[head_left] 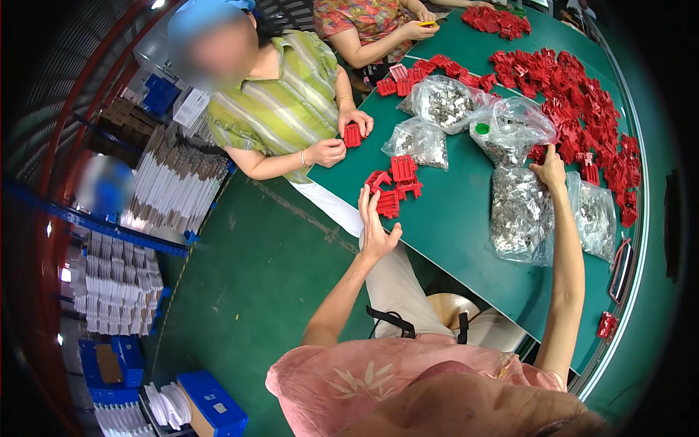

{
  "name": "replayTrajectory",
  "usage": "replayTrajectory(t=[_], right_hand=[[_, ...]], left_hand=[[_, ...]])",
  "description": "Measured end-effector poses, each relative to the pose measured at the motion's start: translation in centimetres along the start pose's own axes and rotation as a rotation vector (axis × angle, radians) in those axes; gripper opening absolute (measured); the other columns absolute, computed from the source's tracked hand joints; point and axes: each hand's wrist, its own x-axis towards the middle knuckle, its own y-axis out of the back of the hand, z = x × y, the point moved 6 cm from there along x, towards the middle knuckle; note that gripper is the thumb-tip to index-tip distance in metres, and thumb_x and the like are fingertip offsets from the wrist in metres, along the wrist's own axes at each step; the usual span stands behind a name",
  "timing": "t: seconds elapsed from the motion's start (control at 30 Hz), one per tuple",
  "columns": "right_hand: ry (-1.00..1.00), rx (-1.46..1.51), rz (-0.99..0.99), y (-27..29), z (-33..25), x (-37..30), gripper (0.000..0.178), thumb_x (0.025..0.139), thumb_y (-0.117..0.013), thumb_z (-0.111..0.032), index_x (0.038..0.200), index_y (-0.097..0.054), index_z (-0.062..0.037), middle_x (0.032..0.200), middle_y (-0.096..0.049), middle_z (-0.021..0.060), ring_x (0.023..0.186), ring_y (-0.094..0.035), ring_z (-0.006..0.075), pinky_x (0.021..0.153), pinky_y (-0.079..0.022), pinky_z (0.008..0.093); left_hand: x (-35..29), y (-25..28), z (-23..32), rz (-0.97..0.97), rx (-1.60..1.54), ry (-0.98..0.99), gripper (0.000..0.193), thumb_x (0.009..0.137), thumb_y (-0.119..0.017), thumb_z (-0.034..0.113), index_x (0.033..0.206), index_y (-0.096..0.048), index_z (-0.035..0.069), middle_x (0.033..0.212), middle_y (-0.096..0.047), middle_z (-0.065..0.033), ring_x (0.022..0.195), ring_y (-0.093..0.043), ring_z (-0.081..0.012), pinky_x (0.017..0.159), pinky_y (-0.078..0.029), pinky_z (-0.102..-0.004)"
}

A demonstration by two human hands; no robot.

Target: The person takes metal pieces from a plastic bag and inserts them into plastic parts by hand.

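My left hand (375, 230) is open at the table's near left edge, fingers stretched and spread. Its fingertips are beside a small group of red plastic parts (403, 169), slotted and frame-like. My right arm reaches across the table. There my right hand (551, 172) is closed on a red plastic part (537, 153) at the edge of the large heap; its fingertips are partly hidden. Just left of that hand, a clear bag with a green spot (512, 124) holds small metal pieces. A fuller bag of metal pieces (520, 211) lies nearer me, beside my right forearm.
The large heap of red parts (575, 102) runs along the right side of the green table (451, 233). More bags of metal pieces (443, 105) lie farther back. A co-worker's hands (355, 124) hold a red part at left; another person (364, 29) works beyond.
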Motion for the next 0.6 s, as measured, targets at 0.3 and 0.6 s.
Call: replayTrajectory(t=[0.3, 0.6], right_hand=[[0.177, -0.183, 0.199, -0.3, 1.1, 2.1, 0.070, 0.078, -0.073, -0.022, 0.132, -0.035, -0.0018, 0.109, -0.062, 0.0195, 0.104, -0.061, 0.0389, 0.082, -0.055, 0.0493], [0.233, -0.169, 0.232, 2.4, 1.8, 0.1, 0.043, 0.080, -0.073, -0.025, 0.113, -0.050, -0.0088, 0.098, -0.064, 0.0170, 0.094, -0.065, 0.0360, 0.077, -0.054, 0.0461]], left_hand=[[-1.1, -2.4, 5.6, -0.038, 0.053, -0.213, 0.075, 0.078, -0.071, 0.025, 0.140, -0.037, -0.001, 0.149, -0.031, -0.0268, 0.139, -0.029, -0.0451, 0.115, -0.019, -0.0574], [-3.2, -7.0, 9.4, -0.191, -0.098, -0.314, 0.070, 0.075, -0.072, 0.017, 0.136, -0.041, 0.002, 0.148, -0.035, -0.0251, 0.136, -0.036, -0.0438, 0.113, -0.026, -0.0581]])
